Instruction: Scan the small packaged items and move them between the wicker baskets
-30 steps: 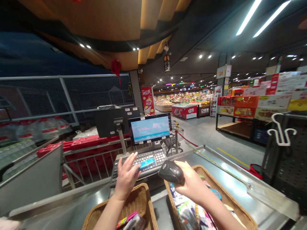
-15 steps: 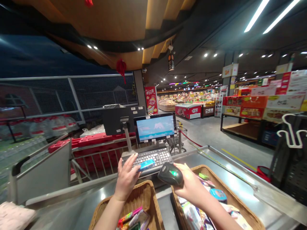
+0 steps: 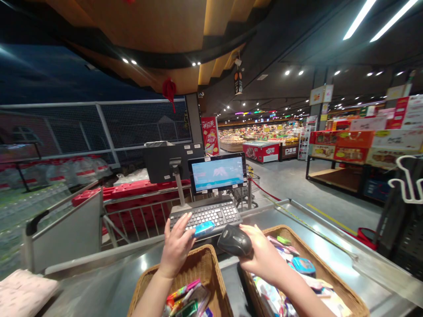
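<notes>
My left hand [image 3: 178,244] holds a small blue packet [image 3: 204,229] between thumb and fingers, in front of the keyboard [image 3: 211,215]. Wrapped around the handle of a black barcode scanner [image 3: 234,241] is my right hand [image 3: 261,251]; the scanner's head points left, toward the packet. Under my left forearm stands a wicker basket [image 3: 216,275] with colourful small packaged goods [image 3: 190,299] in it. A second wicker basket [image 3: 325,259], below my right arm, holds more packages, among them a blue container [image 3: 303,266].
Behind the keyboard stands a lit screen [image 3: 218,173], with a dark monitor [image 3: 161,164] to its left. A folded pink cloth [image 3: 26,290] lies at the left of the metal counter [image 3: 109,281]. White hangers [image 3: 406,185] hang at right.
The green light on top of the scanner has gone out. My view has shifted slightly; both hands keep nearly the same place and hold.
</notes>
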Demonstrator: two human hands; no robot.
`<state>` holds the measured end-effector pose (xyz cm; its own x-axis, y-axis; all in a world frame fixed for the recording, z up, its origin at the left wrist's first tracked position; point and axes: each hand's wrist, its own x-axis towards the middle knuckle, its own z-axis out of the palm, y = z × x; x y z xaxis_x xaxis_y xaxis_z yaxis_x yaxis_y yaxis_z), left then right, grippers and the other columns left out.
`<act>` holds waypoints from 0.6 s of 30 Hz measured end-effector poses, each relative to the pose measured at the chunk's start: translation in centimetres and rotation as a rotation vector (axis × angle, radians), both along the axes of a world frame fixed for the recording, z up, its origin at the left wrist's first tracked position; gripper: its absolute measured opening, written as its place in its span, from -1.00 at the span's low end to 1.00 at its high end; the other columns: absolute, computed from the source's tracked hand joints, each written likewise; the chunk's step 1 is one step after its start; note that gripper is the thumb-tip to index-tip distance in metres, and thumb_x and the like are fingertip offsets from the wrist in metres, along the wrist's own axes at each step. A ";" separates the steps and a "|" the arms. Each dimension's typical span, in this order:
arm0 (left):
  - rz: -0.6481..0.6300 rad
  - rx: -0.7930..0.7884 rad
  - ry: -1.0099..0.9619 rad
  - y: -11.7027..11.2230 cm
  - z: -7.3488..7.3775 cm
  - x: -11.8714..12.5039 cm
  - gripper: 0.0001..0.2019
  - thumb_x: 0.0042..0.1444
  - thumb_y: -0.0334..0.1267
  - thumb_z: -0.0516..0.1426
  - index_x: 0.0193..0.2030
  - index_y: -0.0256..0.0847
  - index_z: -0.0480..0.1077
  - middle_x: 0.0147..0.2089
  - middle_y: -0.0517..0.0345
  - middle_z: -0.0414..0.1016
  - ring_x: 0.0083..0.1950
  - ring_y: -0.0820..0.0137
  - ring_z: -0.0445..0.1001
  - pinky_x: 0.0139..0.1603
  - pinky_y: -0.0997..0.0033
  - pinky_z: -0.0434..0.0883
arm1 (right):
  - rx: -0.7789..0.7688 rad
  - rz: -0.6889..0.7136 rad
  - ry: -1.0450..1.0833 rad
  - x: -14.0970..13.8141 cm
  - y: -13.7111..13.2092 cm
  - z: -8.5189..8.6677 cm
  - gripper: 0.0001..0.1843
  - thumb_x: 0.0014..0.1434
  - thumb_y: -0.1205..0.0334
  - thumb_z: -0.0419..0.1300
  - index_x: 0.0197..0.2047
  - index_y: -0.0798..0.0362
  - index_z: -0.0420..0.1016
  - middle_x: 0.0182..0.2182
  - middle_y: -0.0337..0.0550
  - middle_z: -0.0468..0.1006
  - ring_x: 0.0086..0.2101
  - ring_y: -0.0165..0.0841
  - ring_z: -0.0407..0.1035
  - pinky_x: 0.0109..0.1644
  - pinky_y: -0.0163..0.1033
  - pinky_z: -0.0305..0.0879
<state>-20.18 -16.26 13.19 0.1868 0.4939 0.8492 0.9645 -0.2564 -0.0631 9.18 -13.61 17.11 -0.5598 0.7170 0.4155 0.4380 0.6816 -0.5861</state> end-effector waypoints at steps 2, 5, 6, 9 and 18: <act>0.030 -0.012 0.039 -0.6 -0.4 -0.4 -0.86 0.24 -0.26 0.10 -0.28 -0.09 0.49 0.25 -0.05 0.44 0.28 0.20 0.39 0.45 -0.13 -0.11 | -0.005 0.006 -0.011 -0.5 -0.1 -0.3 -0.46 -0.19 0.39 0.16 -0.05 0.02 0.53 -0.01 0.00 0.55 0.18 0.01 0.27 0.37 0.24 -0.15; 0.048 -0.029 0.053 -1.6 -1.1 -1.2 -0.86 0.24 -0.26 0.10 -0.29 -0.09 0.48 0.25 -0.06 0.43 0.28 0.19 0.38 0.44 -0.12 -0.11 | 0.013 0.026 -0.023 -1.3 -0.2 -0.8 -0.51 -0.19 0.40 0.16 -0.11 0.00 0.55 -0.04 -0.03 0.57 0.15 -0.01 0.30 0.35 0.19 -0.07; 0.052 -0.038 0.049 -2.0 -1.4 -1.5 -0.87 0.24 -0.26 0.10 -0.29 -0.09 0.48 0.25 -0.06 0.43 0.28 0.18 0.38 0.44 -0.12 -0.11 | 0.018 0.035 -0.028 -1.6 -0.3 -1.0 -0.54 -0.18 0.40 0.16 -0.14 0.00 0.55 -0.06 -0.05 0.57 0.13 -0.03 0.31 0.35 0.17 -0.05; 0.064 -0.075 0.044 -3.3 -2.4 -2.3 -0.87 0.24 -0.28 0.09 -0.29 -0.09 0.47 0.27 -0.05 0.41 0.29 0.18 0.37 0.44 -0.13 -0.12 | 0.023 0.063 -0.045 -2.7 -0.7 -1.7 -0.57 -0.19 0.42 0.15 -0.18 0.00 0.55 -0.08 -0.06 0.58 0.10 -0.06 0.33 0.33 0.11 0.01; 0.118 -0.258 0.101 -7.2 -6.3 -5.1 -0.90 0.20 -0.36 0.09 -0.26 -0.10 0.43 0.32 -0.01 0.35 0.33 0.18 0.31 0.44 -0.21 -0.15 | -0.043 0.130 -0.088 -6.0 -3.1 -3.5 -0.71 -0.18 0.44 0.16 -0.32 0.02 0.51 -0.20 -0.12 0.58 -0.08 -0.15 0.40 0.08 -0.10 0.26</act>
